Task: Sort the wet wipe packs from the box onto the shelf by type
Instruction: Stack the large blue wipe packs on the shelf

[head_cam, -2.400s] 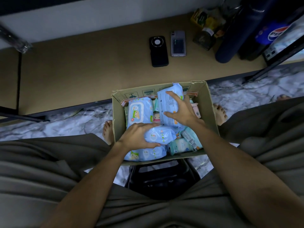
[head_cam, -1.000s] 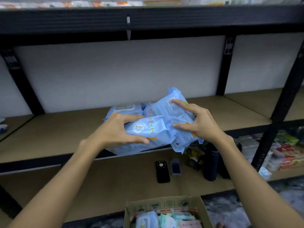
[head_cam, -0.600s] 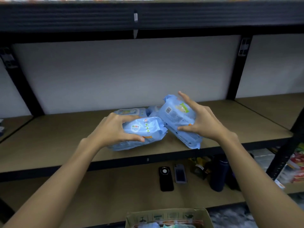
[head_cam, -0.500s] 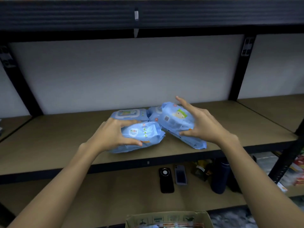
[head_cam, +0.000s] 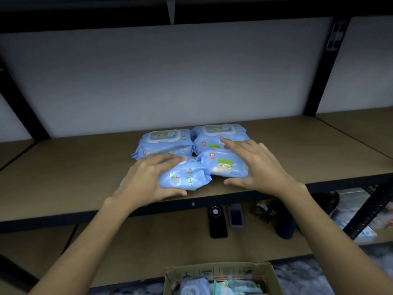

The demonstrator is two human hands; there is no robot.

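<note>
Four light-blue wet wipe packs lie close together on the middle shelf (head_cam: 63,173). Two with white lids sit at the back: the rear left pack (head_cam: 165,141) and the rear right pack (head_cam: 219,133). My left hand (head_cam: 144,179) grips the front left pack (head_cam: 185,177), fingers over its top and thumb along its front edge. My right hand (head_cam: 259,165) rests with straight fingers on the right end of the front right pack (head_cam: 223,166), its fingertips reaching the rear right pack. The cardboard box (head_cam: 214,271) with several more packs (head_cam: 212,288) stands below at the bottom edge.
On the lower shelf lie a black phone (head_cam: 217,222) and a second phone (head_cam: 236,217), beside a dark bottle (head_cam: 285,224) and small items. Black uprights (head_cam: 323,67) frame the bay. Bare shelf board extends left and right of the packs.
Both hands lifted a blue pack each out of the box and brought them up to the middle shelf. The two packs now lie flat in front of the rear pair.
</note>
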